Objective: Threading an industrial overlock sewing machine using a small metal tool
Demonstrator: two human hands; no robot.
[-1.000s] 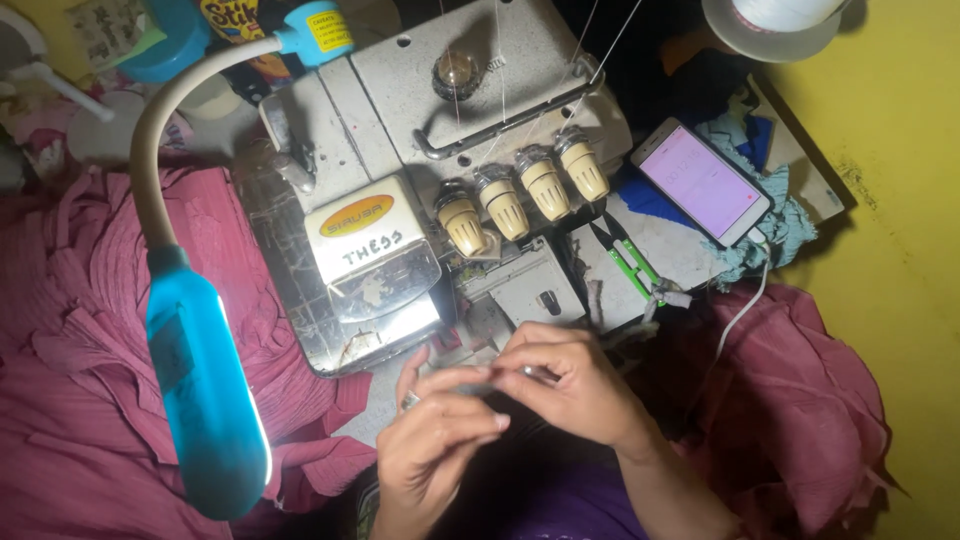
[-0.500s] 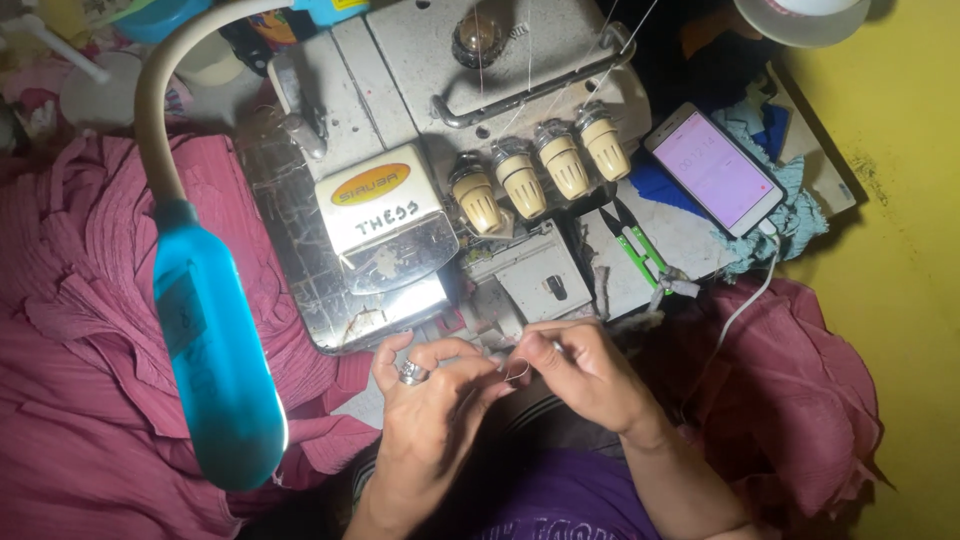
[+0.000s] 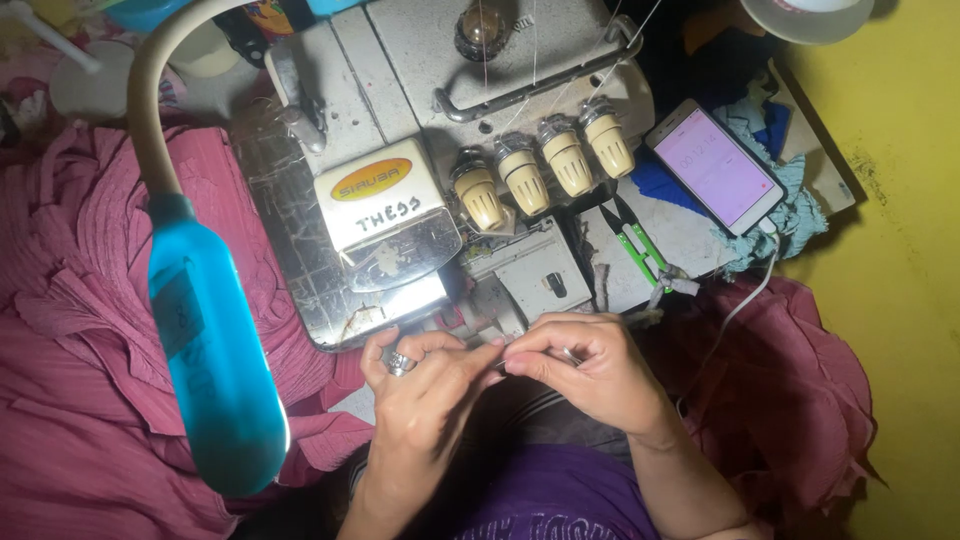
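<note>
From the head view, you are bringing both hands together just in front of the grey overlock sewing machine [image 3: 440, 180]. Your left hand [image 3: 420, 385], wearing a ring, is pinching its thumb and forefinger toward your right hand [image 3: 585, 365], whose fingers are curled and pinching a small metal tool [image 3: 568, 353]; its exact kind is too small to tell. The fingertips of both hands are touching or nearly touching beside the machine's lower front. Pink fabric [image 3: 70, 330] is lying bunched at your left, and more is lying at your right. A blue gooseneck lamp [image 3: 215, 370] is hanging over the left side. Green thread snips [image 3: 640, 250] and a lit phone [image 3: 715, 165] are resting to the right of the machine.
</note>
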